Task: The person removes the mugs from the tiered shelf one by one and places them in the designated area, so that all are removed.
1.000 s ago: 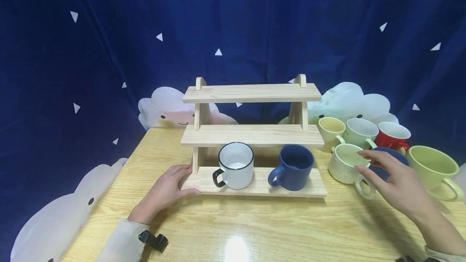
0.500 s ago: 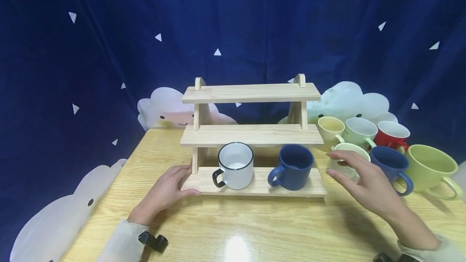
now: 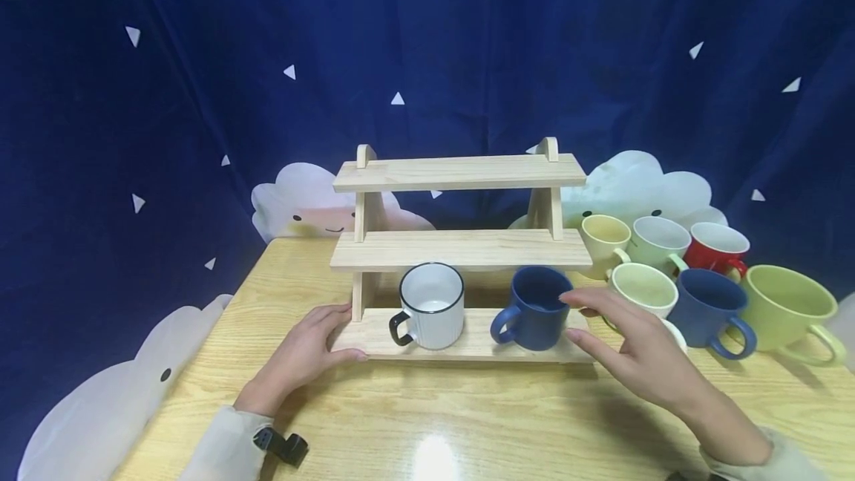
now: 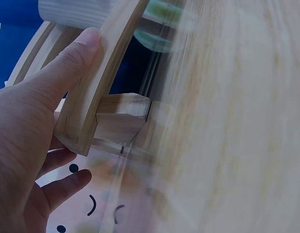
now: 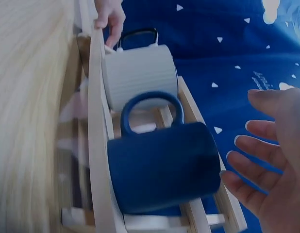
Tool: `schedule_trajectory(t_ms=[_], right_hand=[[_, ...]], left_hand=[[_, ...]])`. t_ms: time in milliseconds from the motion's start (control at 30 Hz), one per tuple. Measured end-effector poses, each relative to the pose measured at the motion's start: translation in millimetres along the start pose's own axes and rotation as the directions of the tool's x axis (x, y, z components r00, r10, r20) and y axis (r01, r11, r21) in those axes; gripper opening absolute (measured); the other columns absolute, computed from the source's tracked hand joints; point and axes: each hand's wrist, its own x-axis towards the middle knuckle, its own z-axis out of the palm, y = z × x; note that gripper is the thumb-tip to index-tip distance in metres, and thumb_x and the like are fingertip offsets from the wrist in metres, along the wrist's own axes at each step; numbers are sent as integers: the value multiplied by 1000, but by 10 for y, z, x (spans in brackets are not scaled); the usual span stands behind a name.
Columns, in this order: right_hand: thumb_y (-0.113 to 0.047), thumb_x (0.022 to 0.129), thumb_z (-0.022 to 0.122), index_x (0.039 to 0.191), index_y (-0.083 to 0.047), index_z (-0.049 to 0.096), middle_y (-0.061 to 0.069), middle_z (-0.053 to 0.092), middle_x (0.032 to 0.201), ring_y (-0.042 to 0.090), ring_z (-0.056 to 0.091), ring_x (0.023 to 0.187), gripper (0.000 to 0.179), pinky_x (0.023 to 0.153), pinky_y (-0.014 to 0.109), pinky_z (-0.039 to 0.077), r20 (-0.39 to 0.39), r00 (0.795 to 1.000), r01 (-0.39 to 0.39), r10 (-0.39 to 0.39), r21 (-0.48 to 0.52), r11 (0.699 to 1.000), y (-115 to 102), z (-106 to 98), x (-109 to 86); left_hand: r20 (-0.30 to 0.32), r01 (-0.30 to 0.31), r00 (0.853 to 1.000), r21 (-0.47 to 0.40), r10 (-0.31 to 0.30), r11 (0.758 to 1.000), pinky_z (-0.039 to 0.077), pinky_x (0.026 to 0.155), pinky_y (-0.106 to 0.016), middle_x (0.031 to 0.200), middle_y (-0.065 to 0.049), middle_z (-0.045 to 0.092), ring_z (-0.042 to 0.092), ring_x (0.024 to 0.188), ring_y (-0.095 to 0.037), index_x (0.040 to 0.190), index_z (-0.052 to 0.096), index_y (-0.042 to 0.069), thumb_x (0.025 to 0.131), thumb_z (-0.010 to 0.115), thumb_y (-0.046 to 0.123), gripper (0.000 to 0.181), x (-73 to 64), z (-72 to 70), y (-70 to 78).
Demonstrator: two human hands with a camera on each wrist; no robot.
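Observation:
My left hand [image 3: 303, 351] grips the left end of the wooden three-tier shelf [image 3: 461, 247]. In the left wrist view its thumb lies along the bottom board [image 4: 89, 97], with fingers around the board's end. On that bottom tier stand a white mug [image 3: 437, 318] with a black rim and handle, and a dark blue mug [image 3: 542, 321] to its right. Both handles point left in the head view. My right hand [image 3: 648, 351] holds nothing; its fingers are spread apart, with the fingertips right at the blue mug's right side.
Several mugs stand right of the shelf: pale yellow [image 3: 604, 243], mint [image 3: 657, 243], red [image 3: 715, 249], cream [image 3: 643, 286], a second blue mug [image 3: 704, 318] and a large green one [image 3: 788, 314]. A dark blue curtain [image 3: 427, 43] hangs behind the wooden table [image 3: 374, 421].
My right hand has moved left from over the cream mug to beside the blue mug on the shelf. My left hand has stayed at the shelf's left end.

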Motion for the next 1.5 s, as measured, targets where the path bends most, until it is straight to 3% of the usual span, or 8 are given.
schedule_trajectory(t_ms=[300, 567, 867, 1033, 1300, 1500], right_hand=[[-10, 79, 81, 126, -17, 63, -4, 64, 122, 14, 59, 113, 50, 101, 12, 38, 46, 993, 110, -111, 24, 994, -137, 187, 70], [-14, 84, 78, 126, -15, 63, -6, 63, 123, 12, 61, 107, 45, 85, 17, 52, 92, 987, 132, -135, 40, 990, -210, 324, 125], [-16, 86, 77, 126, -15, 62, -4, 63, 123, 10, 66, 91, 43, 73, 25, 57, 107, 987, 109, -118, 90, 990, -212, 461, 188], [-15, 85, 77, 126, -14, 63, -2, 64, 121, 12, 66, 88, 43, 69, 24, 58, 118, 985, 119, -129, 87, 989, -216, 498, 196], [-25, 88, 74, 126, -13, 62, 1, 60, 129, 12, 67, 95, 42, 79, 34, 59, 153, 974, 177, -167, -53, 983, -221, 565, 169], [-27, 89, 72, 124, -15, 62, -1, 58, 129, 13, 66, 95, 38, 77, 34, 59, 146, 971, 204, -190, -84, 975, -210, 578, 162]], left_hand=[[-7, 1, 1000, 8, -1, 1000, 42, 106, -49, 134, -9, 58, 52, 124, -30, 128, 63, 4, 72, 76, 62, 81, -17, 6, -5], [-10, -7, 1000, -1, 7, 1000, 41, 106, -49, 134, -10, 58, 52, 124, -33, 128, 63, 5, 72, 76, 62, 81, -3, 2, -14], [-10, -6, 1000, 8, 6, 1000, 41, 106, -49, 134, -11, 58, 52, 124, -32, 128, 63, 5, 72, 76, 61, 81, 8, 2, 3], [-15, -4, 1000, 13, 5, 1000, 41, 107, -49, 134, -10, 58, 52, 124, -31, 127, 63, 5, 72, 77, 59, 79, 23, -20, 7], [-6, -9, 1000, 3, 9, 1000, 41, 107, -49, 135, -11, 57, 52, 124, -31, 128, 63, 5, 73, 76, 59, 79, 13, -6, -4], [-12, -10, 1000, 1, 10, 1000, 42, 106, -49, 134, -11, 58, 52, 124, -31, 128, 63, 6, 72, 75, 62, 80, 3, 1, -4]])
